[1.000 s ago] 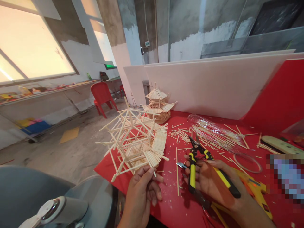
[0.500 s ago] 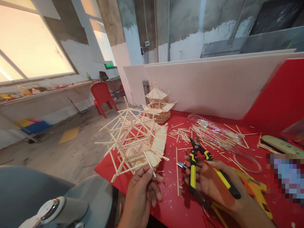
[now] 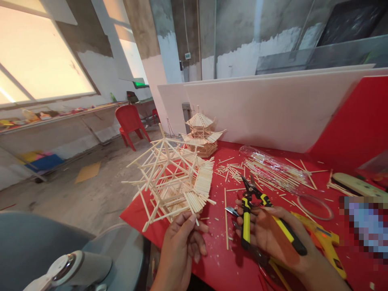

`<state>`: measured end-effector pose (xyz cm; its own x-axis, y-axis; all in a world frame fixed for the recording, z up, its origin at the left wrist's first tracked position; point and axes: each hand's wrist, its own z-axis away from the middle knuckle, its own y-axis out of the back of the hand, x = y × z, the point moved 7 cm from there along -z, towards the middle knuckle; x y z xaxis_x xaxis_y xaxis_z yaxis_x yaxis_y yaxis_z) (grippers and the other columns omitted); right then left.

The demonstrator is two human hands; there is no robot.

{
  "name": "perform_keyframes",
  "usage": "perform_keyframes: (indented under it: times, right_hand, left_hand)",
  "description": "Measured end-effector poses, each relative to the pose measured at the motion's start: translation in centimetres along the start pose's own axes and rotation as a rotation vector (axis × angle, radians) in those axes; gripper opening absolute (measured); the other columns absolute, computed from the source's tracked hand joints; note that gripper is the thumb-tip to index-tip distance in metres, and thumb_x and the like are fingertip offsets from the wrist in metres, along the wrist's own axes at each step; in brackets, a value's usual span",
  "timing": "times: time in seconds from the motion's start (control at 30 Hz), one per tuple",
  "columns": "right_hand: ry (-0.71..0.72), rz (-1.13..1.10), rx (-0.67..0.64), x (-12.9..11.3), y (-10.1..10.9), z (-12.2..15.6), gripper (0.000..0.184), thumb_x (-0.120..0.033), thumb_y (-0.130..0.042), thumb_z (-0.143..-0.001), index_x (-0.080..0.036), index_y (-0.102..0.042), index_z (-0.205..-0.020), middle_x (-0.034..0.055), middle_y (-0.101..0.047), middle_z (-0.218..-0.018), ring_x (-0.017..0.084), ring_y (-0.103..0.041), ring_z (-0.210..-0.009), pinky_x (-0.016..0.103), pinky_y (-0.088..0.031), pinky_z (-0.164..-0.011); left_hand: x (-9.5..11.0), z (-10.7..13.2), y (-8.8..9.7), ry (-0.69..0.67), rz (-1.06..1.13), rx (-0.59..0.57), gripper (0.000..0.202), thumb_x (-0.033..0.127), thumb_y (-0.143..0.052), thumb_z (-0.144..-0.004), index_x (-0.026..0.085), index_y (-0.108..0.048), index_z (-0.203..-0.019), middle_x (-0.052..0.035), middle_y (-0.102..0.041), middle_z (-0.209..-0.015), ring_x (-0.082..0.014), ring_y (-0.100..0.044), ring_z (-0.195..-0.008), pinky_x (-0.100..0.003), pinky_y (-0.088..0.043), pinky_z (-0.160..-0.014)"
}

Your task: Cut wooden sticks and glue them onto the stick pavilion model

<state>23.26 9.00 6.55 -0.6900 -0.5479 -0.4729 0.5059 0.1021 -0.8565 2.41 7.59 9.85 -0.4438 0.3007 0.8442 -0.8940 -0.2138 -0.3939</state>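
Observation:
The thumb and index finger of my left hand (image 3: 183,238) pinch a short wooden stick (image 3: 197,221) at the lower roof edge of a wooden stick pavilion model (image 3: 165,178). Part of that roof is covered with sticks; elsewhere the frame is bare. My right hand (image 3: 266,230) is wrapped round yellow-and-black pruning shears (image 3: 247,220), whose blades are apart and point away from me. A silver-tipped tool (image 3: 232,211) shows under the same hand, its kind unclear. Between my hands a long stick (image 3: 226,222) lies on the red tabletop (image 3: 212,250).
Behind stands a second stick pavilion (image 3: 201,135). Cut stick pieces (image 3: 233,171) and a plastic bag of sticks (image 3: 273,167) lie to the right. A yellow glue gun (image 3: 324,242) rests beside my right wrist. A white bottle (image 3: 85,266) stands at lower left.

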Motion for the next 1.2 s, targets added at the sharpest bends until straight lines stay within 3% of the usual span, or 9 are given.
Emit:
perform_keyframes:
  times: [0.47,0.73,1.2]
  right_hand:
    - [-0.029,-0.025,-0.035,0.3,-1.0,0.0,0.028,-0.038,-0.055,-0.079,-0.019,-0.074,-0.085,0.0126,-0.074,-0.094,0.03,-0.066,-0.104,0.052,-0.039,-0.104]
    - [-0.031,0.045,0.011,0.5,-0.5,-0.1,0.037,-0.043,-0.053,-0.079,-0.018,-0.071,-0.1,0.0138,-0.072,-0.099,0.029,-0.066,-0.101,0.051,-0.041,-0.103]
    - [0.003,0.066,0.069,0.3,-0.1,0.1,0.03,-0.041,-0.051,-0.079,-0.019,-0.072,-0.083,0.0128,-0.073,-0.096,0.029,-0.066,-0.101,0.049,-0.044,-0.099]
  left_hand:
    - [0.2,0.4,-0.2,0.019,0.021,0.025,0.037,0.04,-0.082,-0.066,0.017,-0.056,-0.077,-0.0022,-0.073,-0.066,-0.0076,-0.053,-0.031,-0.014,-0.03,-0.028]
    - [0.0,0.5,-0.1,0.026,0.015,0.036,0.036,0.04,-0.081,-0.066,0.017,-0.055,-0.077,-0.0025,-0.074,-0.067,-0.0077,-0.054,-0.031,-0.014,-0.03,-0.027]
    - [-0.1,0.6,-0.1,0.03,-0.026,0.04,0.039,0.043,-0.082,-0.066,0.017,-0.056,-0.08,-0.0014,-0.072,-0.066,-0.0076,-0.054,-0.032,-0.013,-0.03,-0.029]
